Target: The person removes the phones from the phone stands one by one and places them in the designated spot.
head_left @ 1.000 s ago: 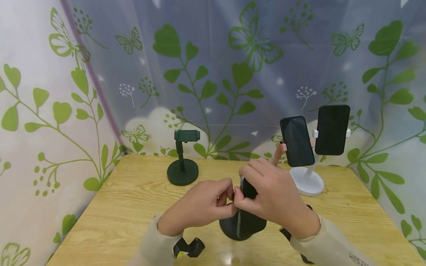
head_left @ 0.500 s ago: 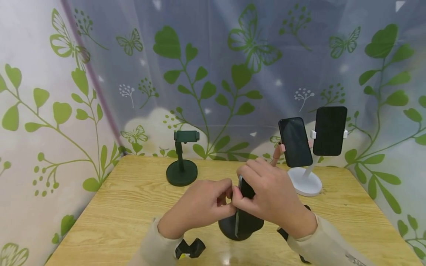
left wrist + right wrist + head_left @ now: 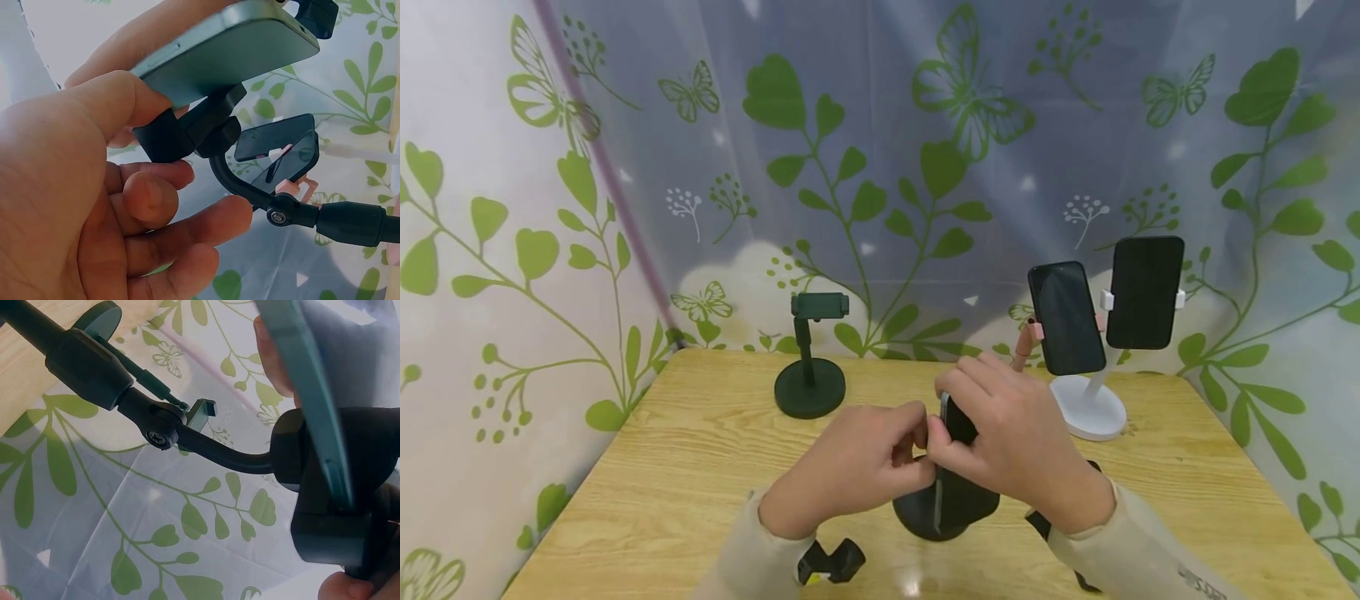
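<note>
In the head view both hands meet over a black phone stand (image 3: pixel 917 515) near the front of the table. A smartphone (image 3: pixel 244 59) with a silvery-green back sits against the stand's black clamp (image 3: pixel 164 139), tilted. My left hand (image 3: pixel 853 462) pinches one end of that clamp with its thumb close to the phone's edge; its other fingers curl loosely below, by the curved arm (image 3: pixel 228 175). From the other side my right hand (image 3: pixel 1009 429) grips the phone, thumb near the left thumb. Its palm side is mostly hidden.
A dark green phone stand (image 3: pixel 808 390) without a phone stands at the back left. At the back right, a pink stand (image 3: pixel 1024 346) and a white stand (image 3: pixel 1090 408) each carry a black-screened phone. A patterned cloth (image 3: pixel 880 167) hangs behind the wooden table (image 3: pixel 662 500).
The head view shifts very slightly. Both hands keep the same hold on the clamp and the phone, with no clear movement.
</note>
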Demonstrator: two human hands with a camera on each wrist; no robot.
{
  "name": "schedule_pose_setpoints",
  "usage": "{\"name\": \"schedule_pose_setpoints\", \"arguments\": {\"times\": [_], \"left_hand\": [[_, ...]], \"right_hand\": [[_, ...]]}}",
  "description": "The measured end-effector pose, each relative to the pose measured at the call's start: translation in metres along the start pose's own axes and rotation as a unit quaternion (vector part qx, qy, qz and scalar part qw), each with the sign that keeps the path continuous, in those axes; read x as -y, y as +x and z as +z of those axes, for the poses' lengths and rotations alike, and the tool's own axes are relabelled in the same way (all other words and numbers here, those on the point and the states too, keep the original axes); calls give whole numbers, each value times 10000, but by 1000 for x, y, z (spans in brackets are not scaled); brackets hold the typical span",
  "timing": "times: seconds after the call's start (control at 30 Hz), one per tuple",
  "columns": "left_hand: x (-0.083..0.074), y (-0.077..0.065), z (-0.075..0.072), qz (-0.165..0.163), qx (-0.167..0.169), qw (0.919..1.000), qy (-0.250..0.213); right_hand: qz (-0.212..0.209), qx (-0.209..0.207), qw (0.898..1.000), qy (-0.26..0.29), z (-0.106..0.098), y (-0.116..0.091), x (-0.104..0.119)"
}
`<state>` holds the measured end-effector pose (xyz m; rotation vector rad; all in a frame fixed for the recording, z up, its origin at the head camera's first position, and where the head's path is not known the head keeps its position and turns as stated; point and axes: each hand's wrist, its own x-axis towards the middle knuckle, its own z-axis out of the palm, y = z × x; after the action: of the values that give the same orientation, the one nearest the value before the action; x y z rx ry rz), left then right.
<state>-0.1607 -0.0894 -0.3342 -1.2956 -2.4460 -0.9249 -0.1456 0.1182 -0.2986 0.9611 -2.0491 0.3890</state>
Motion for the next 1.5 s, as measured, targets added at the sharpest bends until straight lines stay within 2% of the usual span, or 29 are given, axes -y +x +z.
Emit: {"name": "schedule_pose_setpoints", "arguments": {"times": [0.53, 0.77, 1.07, 1.3, 1.37, 1.5], "left_hand": [[-2, 1, 1, -179, 143, 9996, -170], [-2, 1, 1, -261, 220, 9993, -182], [-2, 0, 0, -263, 231, 9991, -240], [-3, 0, 0, -290, 252, 9990, -225], [-3, 0, -1, -330, 278, 9988, -222], [-3, 1, -1, -390, 315, 9985, -206]], "right_hand": [[-147, -314, 9993, 145, 0, -4, -2], [-348, -800, 9959, 244, -1, -1, 1], [-592, -1229, 9901, 323, -5, 0, 4], [-1007, -1851, 9760, 540, -8, -2, 8], [-1132, -2113, 9688, 634, -9, -3, 9], [-1442, -2759, 9471, 783, -10, -9, 11]]}}
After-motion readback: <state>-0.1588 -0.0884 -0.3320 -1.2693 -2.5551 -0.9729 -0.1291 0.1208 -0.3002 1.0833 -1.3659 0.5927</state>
